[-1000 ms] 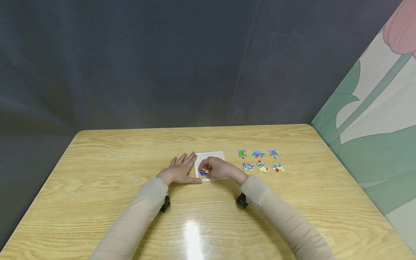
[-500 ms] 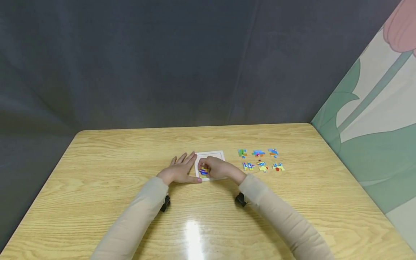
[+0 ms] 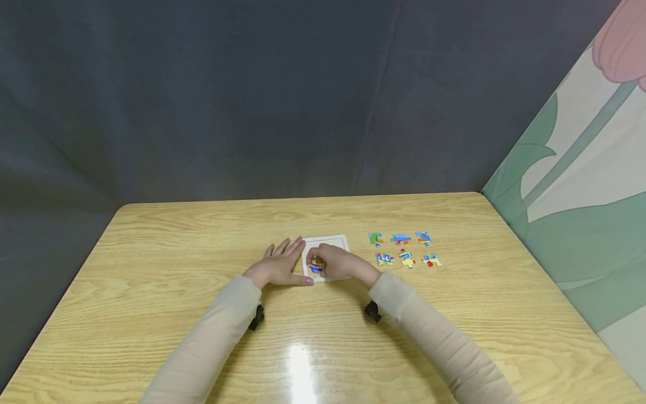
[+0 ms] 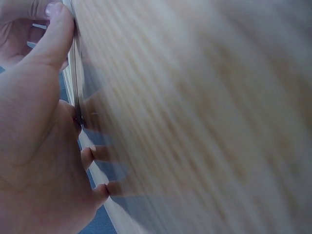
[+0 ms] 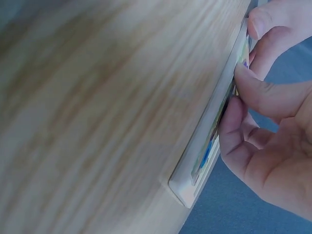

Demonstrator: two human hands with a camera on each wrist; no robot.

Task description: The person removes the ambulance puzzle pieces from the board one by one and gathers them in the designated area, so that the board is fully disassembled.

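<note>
A white-bordered puzzle tray [image 3: 325,238] lies flat at the middle of the table. My left hand [image 3: 278,268] rests spread at its left side, thumb along the front left corner; in the left wrist view the fingertips [image 4: 101,192] touch the tabletop. Over the tray, my right hand [image 3: 337,261] is bent with curled fingers and pinches a blue and yellow jigsaw piece [image 3: 316,266] low in the tray's left part. In the right wrist view, thumb and fingers meet at the tray [image 5: 183,190], low against its surface. The hand covers much of the tray's inside.
Several loose jigsaw pieces lie right of the tray in two rows, among them a green and blue piece [image 3: 375,238] and a yellow and red piece [image 3: 432,260]. A dark curtain [image 3: 252,112] hangs behind the wooden table [image 3: 176,241]; a flower-patterned cloth [image 3: 595,185] stands at the right.
The right hand and wrist shift very slightly over the jigsaw piece at the tray's left part. The left hand stays put, and the loose pieces lie as before.
</note>
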